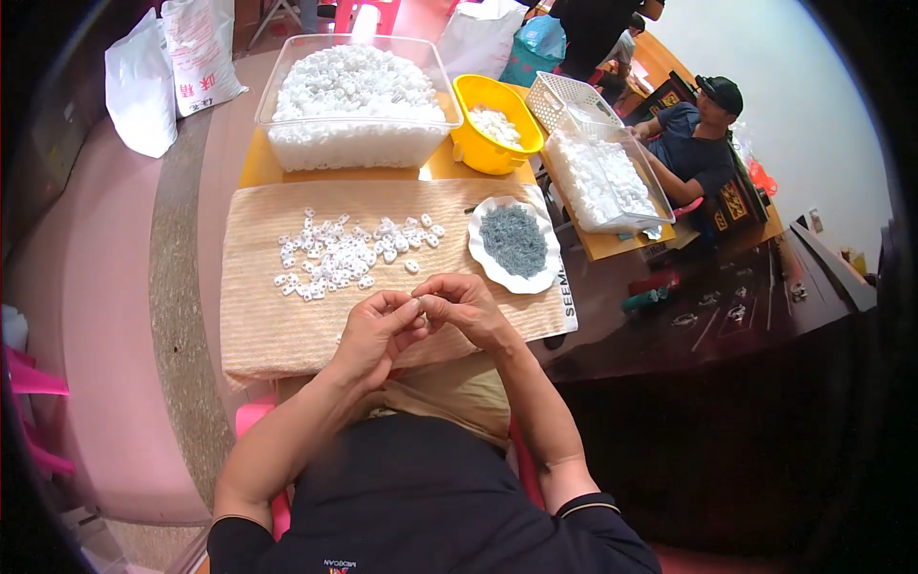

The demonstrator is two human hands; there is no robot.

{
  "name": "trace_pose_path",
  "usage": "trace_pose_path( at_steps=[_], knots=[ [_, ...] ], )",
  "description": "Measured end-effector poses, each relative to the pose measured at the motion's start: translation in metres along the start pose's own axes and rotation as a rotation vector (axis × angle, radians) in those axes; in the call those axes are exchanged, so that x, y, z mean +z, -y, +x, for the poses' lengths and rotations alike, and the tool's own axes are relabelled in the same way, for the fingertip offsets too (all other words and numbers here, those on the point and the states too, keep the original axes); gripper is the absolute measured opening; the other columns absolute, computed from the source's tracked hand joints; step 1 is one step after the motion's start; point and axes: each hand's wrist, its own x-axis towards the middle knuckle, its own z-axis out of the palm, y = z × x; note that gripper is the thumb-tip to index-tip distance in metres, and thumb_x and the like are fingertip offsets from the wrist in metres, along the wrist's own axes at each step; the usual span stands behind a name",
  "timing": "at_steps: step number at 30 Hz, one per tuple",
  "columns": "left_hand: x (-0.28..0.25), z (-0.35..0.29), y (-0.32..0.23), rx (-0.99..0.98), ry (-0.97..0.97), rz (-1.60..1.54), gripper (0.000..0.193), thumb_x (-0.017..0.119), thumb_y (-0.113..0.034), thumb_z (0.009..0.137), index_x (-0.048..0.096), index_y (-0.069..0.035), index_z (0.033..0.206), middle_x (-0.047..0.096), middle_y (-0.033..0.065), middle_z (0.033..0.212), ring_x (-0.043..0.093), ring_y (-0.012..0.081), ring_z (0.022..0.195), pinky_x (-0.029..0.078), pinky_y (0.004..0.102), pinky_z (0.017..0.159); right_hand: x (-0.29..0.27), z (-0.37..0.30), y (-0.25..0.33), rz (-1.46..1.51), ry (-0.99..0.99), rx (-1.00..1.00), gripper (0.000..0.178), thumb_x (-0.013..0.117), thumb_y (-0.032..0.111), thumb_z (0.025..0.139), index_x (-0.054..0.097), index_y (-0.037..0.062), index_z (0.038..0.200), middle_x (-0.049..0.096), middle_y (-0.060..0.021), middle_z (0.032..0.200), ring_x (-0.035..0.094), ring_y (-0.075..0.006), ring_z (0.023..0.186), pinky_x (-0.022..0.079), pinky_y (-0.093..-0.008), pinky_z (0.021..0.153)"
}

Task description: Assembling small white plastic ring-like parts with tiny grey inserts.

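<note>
My left hand (373,330) and my right hand (467,308) meet over the near edge of a striped beige cloth (258,335). Thumb and fingers of both are pinched together, fingertips almost touching. Whatever lies between them is hidden or too small to make out. Just beyond the hands, a loose heap of small white oval plastic pieces (346,253) with dark holes or spots is spread on the cloth. Right of that heap sits a white scalloped plate (526,285), filled with many tiny grey-blue parts (514,239) whose kind I cannot tell.
Behind the cloth stand a clear bin (449,123) of white pieces and a yellow basin (467,153). Further right, a white basket (545,111) and another clear bin (612,212) are near a seated person (693,143). White sacks (201,57) stand on the floor, far left.
</note>
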Motion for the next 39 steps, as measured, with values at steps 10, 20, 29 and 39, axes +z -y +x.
trace_pose_path(
  at_steps=[10,20,29,39],
  knots=[
    [0.003,-0.002,0.002,0.073,0.013,0.128,0.014,0.060,-0.010,0.094,0.059,0.000,0.104,0.066,0.0077,0.094,0.065,0.0134,0.081,0.056,0.0242,0.075,0.004,-0.002,-0.004,0.047,-0.090,-0.016,0.012,0.065,0.011,0.091,0.063,0.0004,0.095,0.065,-0.0015,0.081,0.062,-0.0074,0.071,0.051,-0.0213,0.062],
    [0.008,-0.003,0.000,0.123,-0.062,0.230,0.019,0.063,-0.007,0.092,0.055,0.001,0.107,0.068,0.0094,0.088,0.066,0.0121,0.077,0.056,0.0231,0.072,0.012,-0.005,-0.008,-0.061,-0.148,-0.107,0.011,0.062,0.009,0.093,0.064,-0.0017,0.093,0.062,-0.0011,0.081,0.060,-0.0067,0.071,0.050,-0.0208,0.062],
    [0.004,0.001,0.000,0.178,-0.163,0.167,0.016,0.064,-0.005,0.090,0.059,0.000,0.105,0.066,0.0071,0.085,0.064,0.0115,0.073,0.055,0.0225,0.068,0.022,-0.001,-0.018,-0.392,-0.234,-0.400,0.015,0.061,0.004,0.091,0.066,-0.0018,0.104,0.061,-0.0072,0.090,0.058,-0.0117,0.073,0.047,-0.0227,0.063],
    [-0.001,0.000,0.001,0.176,-0.210,0.199,0.017,0.064,-0.004,0.090,0.061,0.000,0.106,0.065,0.0056,0.093,0.063,0.0104,0.077,0.055,0.0225,0.070,0.031,-0.006,-0.014,-0.487,-0.303,-0.431,0.015,0.066,0.002,0.086,0.066,-0.0009,0.101,0.062,-0.0097,0.092,0.056,-0.0117,0.067,0.045,-0.0233,0.057]
  ],
)
